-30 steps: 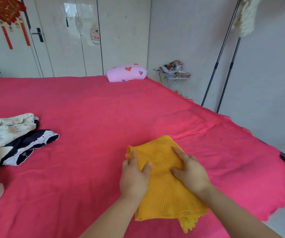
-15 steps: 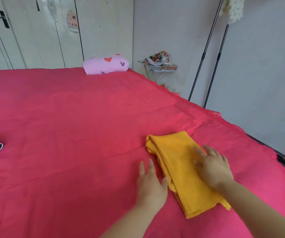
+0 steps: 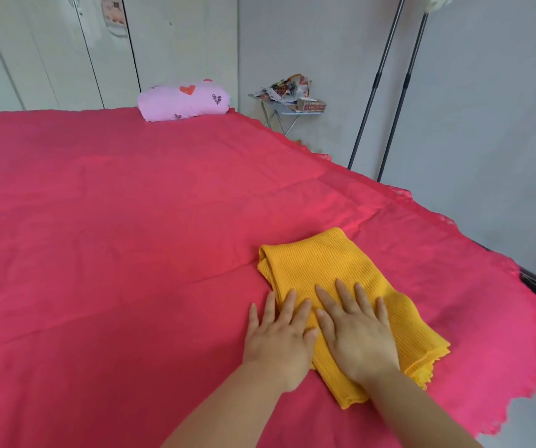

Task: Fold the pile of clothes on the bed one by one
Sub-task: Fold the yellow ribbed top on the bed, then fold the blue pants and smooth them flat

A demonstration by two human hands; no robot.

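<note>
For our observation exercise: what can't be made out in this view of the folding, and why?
- yellow garment, near part: head view, covered by left hand and right hand.
- clutter on the folding table: head view, too small.
- poles, tops: head view, cut by top edge.

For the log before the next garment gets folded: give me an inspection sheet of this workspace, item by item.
Surface: red-sheeted bed, lightly creased.
Job's things: yellow garment, folded, lying flat near the bed's right edge; no other clothes in view.
Clutter: pink pillow with heart prints at the far edge.
Hands: left hand flat, fingers straight, partly on the garment's left edge and partly on the bed; right hand flat on the garment.
Cables: nothing seen.
Surroundings: white cupboard doors; small folding table bearing papers; two dark poles beside the bed.
</note>
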